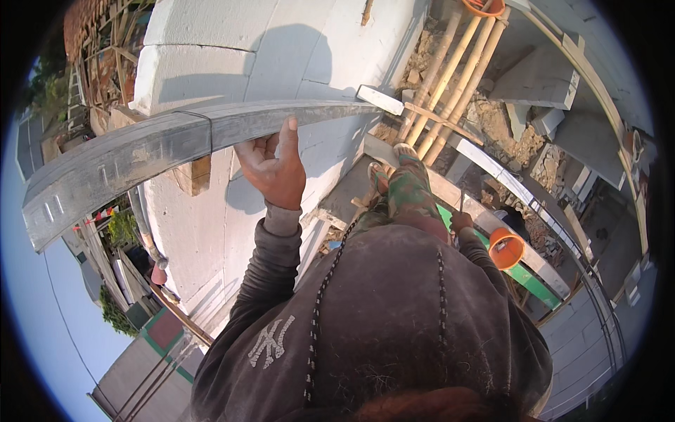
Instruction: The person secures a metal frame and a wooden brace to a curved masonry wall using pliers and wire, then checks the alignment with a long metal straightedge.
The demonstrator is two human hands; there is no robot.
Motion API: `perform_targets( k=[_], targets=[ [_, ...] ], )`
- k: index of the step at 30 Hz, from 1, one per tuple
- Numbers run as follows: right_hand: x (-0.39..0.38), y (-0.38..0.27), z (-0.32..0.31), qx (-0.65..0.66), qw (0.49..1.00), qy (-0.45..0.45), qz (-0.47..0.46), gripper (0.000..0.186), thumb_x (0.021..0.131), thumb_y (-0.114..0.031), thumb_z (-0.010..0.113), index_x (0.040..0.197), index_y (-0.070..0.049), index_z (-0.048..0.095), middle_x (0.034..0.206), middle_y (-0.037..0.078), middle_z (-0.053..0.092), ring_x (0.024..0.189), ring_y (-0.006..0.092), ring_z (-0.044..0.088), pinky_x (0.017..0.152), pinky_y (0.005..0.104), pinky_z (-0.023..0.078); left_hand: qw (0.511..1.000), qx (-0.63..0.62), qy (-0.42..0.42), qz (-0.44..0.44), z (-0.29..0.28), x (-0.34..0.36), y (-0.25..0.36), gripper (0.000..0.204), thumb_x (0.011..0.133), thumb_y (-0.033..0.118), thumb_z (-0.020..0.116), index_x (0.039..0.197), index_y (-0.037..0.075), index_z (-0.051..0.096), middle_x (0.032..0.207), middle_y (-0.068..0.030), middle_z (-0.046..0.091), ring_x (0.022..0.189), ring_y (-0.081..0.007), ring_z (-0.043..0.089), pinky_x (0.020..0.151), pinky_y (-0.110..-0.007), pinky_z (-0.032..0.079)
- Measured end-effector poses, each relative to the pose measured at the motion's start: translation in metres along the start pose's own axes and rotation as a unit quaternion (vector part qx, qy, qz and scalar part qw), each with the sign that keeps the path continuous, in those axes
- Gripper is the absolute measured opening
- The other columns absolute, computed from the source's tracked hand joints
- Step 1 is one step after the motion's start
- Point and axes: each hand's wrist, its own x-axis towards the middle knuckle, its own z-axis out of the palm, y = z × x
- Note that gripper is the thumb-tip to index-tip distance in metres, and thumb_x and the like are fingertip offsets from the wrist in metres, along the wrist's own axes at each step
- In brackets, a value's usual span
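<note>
A long grey beam [155, 144] with slots near its near end and a dark wire tied round it stretches along a white block wall. My left hand [275, 169] is at its lower edge, thumb pointing up across the face and fingers curled against it. Lower right, my right hand [462, 222] is closed round a thin dark object, too small to make out. Near that hand, an orange bucket [506, 248] sits beside a green board [531, 285]. My sandaled feet [390, 165] stand on a plank.
Several bamboo poles [450, 84] lead away from my feet, with an orange container [485, 5] at their far end. The white block wall [211, 70] rises on the left. Rubble [503, 133] and loose slabs lie below on the right. A wooden block [192, 176] sits under the beam.
</note>
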Motion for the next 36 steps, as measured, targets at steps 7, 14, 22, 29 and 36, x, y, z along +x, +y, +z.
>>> perform_targets(
  k=[7, 14, 22, 29, 36],
  targets=[
    [-0.055, -0.095, -0.036, 0.079, 0.996, -0.050, 0.008, 0.037, 0.094, -0.033, 0.056, 0.091, 0.002, 0.065, 0.065, 0.014, 0.061, 0.046, 0.0265, 0.058, 0.045, 0.0430, 0.049, 0.999, -0.030, 0.000, 0.013, 0.010, -0.004, -0.003, 0.050, 0.093, -0.002, 0.073, 0.134, -0.003, 0.044, 0.129, -0.0166, 0.059, 0.116, -0.0227, 0.062, 0.092, -0.032, 0.055],
    [-0.036, -0.090, -0.042, 0.065, 0.995, -0.074, -0.007, 0.041, 0.094, -0.037, 0.059, 0.096, 0.003, 0.065, 0.067, 0.015, 0.062, 0.044, 0.0258, 0.056, 0.044, 0.0435, 0.049, 0.997, -0.082, 0.004, -0.007, 0.010, -0.007, -0.002, 0.052, 0.092, -0.005, 0.072, 0.136, -0.003, 0.044, 0.135, -0.0167, 0.055, 0.125, -0.0249, 0.057, 0.106, -0.038, 0.047],
    [-0.058, -0.113, -0.066, -0.121, 0.987, -0.090, -0.057, 0.018, 0.097, -0.020, 0.055, 0.103, -0.010, 0.069, 0.088, 0.011, 0.076, 0.072, 0.0287, 0.075, 0.057, 0.0453, 0.057, 0.994, -0.105, 0.012, 0.001, 0.014, -0.007, -0.008, 0.056, 0.090, -0.002, 0.075, 0.136, -0.003, 0.042, 0.132, -0.0160, 0.054, 0.122, -0.0227, 0.058, 0.094, -0.035, 0.060],
    [-0.010, -0.076, -0.079, -0.417, 0.875, -0.019, -0.244, 0.029, 0.081, -0.031, 0.081, 0.104, -0.017, 0.068, 0.099, 0.007, 0.076, 0.091, 0.0311, 0.074, 0.075, 0.0472, 0.058, 0.966, -0.247, -0.017, -0.071, -0.017, -0.019, 0.001, 0.057, 0.099, 0.023, 0.053, 0.148, -0.004, 0.039, 0.146, -0.0206, 0.050, 0.136, -0.0329, 0.049, 0.114, -0.053, 0.039],
    [-0.026, -0.125, -0.120, -0.259, 0.956, -0.038, -0.131, 0.026, 0.085, -0.031, 0.078, 0.106, -0.016, 0.070, 0.101, 0.015, 0.075, 0.096, 0.0373, 0.073, 0.078, 0.0481, 0.058, 0.797, -0.591, 0.016, -0.126, -0.043, 0.022, 0.081, 0.072, 0.102, 0.053, 0.043, 0.153, 0.003, 0.041, 0.153, -0.0172, 0.050, 0.144, -0.0364, 0.044, 0.124, -0.058, 0.020]
  ],
)
